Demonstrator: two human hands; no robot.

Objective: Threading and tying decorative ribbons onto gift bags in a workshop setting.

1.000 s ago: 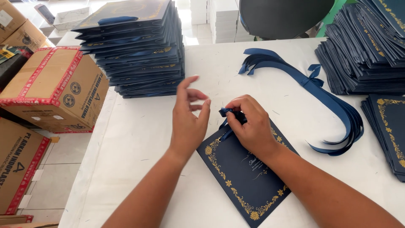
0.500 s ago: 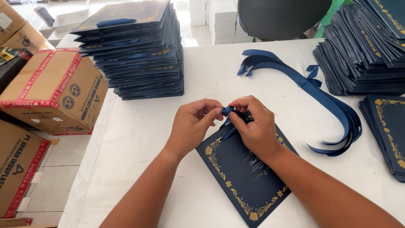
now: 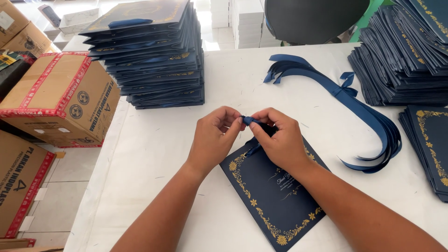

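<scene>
A dark blue card with gold flowers along its edge lies flat on the white table. Both hands are at the top corner of the card. The left hand and the right hand meet there, and their fingertips are pinched shut on a short blue ribbon. A bit of the ribbon hangs down onto the card, by what looks like a small hole near the corner.

The step looks like tying the ribbon into a knot or a bow. To do it well, both hands should pull evenly, so the knot sits in the middle and not off to one side. The pull should be soft, because a hard tug could tear the corner of the card or bend it. It helps to keep the ribbon flat, not twisted, so the shiny side shows. The card should stay down on the table while the fingers work.

Up and to the left of the card is a tall pile of blue cards. Up and to the right of the card lies a long bunch of blue ribbons. Further right is another pile of cards. Far to the left of the card, off the table, sits a brown box.
</scene>
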